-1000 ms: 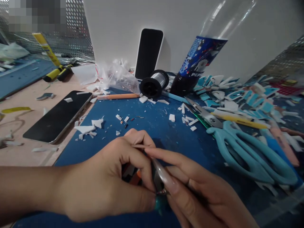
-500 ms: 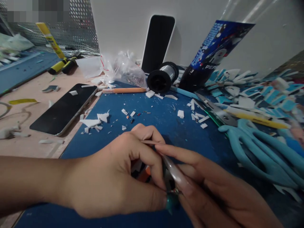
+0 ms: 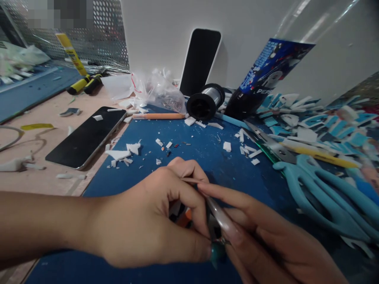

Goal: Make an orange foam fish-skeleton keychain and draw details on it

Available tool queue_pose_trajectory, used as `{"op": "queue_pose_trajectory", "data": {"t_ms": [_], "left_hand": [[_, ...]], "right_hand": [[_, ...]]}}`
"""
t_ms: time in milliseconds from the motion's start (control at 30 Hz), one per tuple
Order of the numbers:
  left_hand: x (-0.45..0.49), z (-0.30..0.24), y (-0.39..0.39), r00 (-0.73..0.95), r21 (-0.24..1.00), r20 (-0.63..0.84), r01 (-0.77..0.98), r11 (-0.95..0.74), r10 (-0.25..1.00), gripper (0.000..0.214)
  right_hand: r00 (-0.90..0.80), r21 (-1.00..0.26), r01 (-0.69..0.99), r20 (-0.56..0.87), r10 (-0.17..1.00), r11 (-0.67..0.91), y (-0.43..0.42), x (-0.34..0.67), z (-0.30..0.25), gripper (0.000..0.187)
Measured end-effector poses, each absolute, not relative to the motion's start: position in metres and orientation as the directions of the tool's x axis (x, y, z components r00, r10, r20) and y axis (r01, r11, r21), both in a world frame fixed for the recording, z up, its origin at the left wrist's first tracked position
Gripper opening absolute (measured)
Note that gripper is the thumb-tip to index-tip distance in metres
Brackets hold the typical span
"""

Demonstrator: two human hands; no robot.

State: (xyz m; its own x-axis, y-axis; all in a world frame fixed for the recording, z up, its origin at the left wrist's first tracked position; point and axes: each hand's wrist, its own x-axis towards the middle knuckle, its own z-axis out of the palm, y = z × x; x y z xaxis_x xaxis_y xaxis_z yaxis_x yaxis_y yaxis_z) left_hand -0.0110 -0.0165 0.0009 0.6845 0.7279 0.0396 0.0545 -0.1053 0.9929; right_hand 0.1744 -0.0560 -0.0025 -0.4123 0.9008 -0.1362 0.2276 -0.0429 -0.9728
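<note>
Barely shifts since half a second ago: narrowly pinches small shiny piece (image 3: 219,240) in left hand (image 3: 156,225), above blue mat (image 3: 204,154), well in from its left edge; cannot tell the grip of right hand (image 3: 275,232) alongside.

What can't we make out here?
All in the head view:
- Orange object: mostly hidden by the bare left hand.
- Small metallic piece between left hand and bare right hand: too small, blurred.
- Clear plastic bottle with blue label: top cut off by the upper edge.
- Crumpled clear plastic bag: contents blurred.
</note>
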Motion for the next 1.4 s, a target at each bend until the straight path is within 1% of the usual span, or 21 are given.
{"op": "queue_pose_trajectory", "data": {"t_ms": [233,433,533,633,767,867,967,1033,1267,1400], "left_hand": [[-0.011,0.002,-0.017,0.688,0.987,0.041,0.083,-0.134,0.725,0.015],[-0.01,0.002,-0.014,0.697,0.987,0.03,0.095,-0.133,0.716,0.016],[-0.009,0.003,-0.013,0.705,0.985,-0.001,0.122,-0.119,0.71,0.017],[-0.01,0.005,-0.014,0.701,0.98,-0.005,0.144,-0.135,0.713,0.017],[-0.01,0.005,-0.014,0.699,0.975,-0.011,0.165,-0.147,0.715,0.014],[-0.01,0.005,-0.014,0.688,0.973,-0.013,0.176,-0.15,0.726,0.015],[-0.01,0.005,-0.015,0.682,0.979,-0.02,0.162,-0.125,0.731,0.015],[-0.01,0.005,-0.015,0.68,0.981,-0.04,0.167,-0.101,0.732,0.015],[-0.011,0.004,-0.016,0.663,0.977,-0.028,0.175,-0.119,0.748,0.015],[-0.012,0.005,-0.015,0.683,0.975,-0.015,0.172,-0.14,0.73,0.015]], "right_hand": [[-0.372,-0.956,0.293,-0.108,0.922,0.006,-0.059,0.175,-0.008,0.038],[-0.364,-0.952,0.303,-0.083,0.928,0.034,-0.058,0.176,-0.006,0.037],[-0.364,-0.948,0.317,-0.103,0.926,0.019,-0.058,0.177,-0.003,0.037],[-0.373,-0.949,0.311,-0.173,0.912,-0.053,-0.058,0.176,-0.001,0.039],[-0.363,-0.951,0.243,-0.27,0.892,-0.189,-0.059,0.171,0.002,0.042],[-0.378,-0.962,0.144,-0.271,0.885,-0.233,-0.06,0.168,0.005,0.042],[-0.399,-0.972,0.055,-0.231,0.888,-0.228,-0.06,0.167,0.005,0.04],[-0.403,-0.975,0.025,-0.212,0.89,-0.221,-0.059,0.166,0.005,0.04],[-0.42,-0.981,-0.003,-0.174,0.891,-0.193,-0.059,0.167,0.005,0.042],[-0.423,-0.985,-0.011,-0.15,0.894,-0.17,-0.059,0.167,0.005,0.041]]}}
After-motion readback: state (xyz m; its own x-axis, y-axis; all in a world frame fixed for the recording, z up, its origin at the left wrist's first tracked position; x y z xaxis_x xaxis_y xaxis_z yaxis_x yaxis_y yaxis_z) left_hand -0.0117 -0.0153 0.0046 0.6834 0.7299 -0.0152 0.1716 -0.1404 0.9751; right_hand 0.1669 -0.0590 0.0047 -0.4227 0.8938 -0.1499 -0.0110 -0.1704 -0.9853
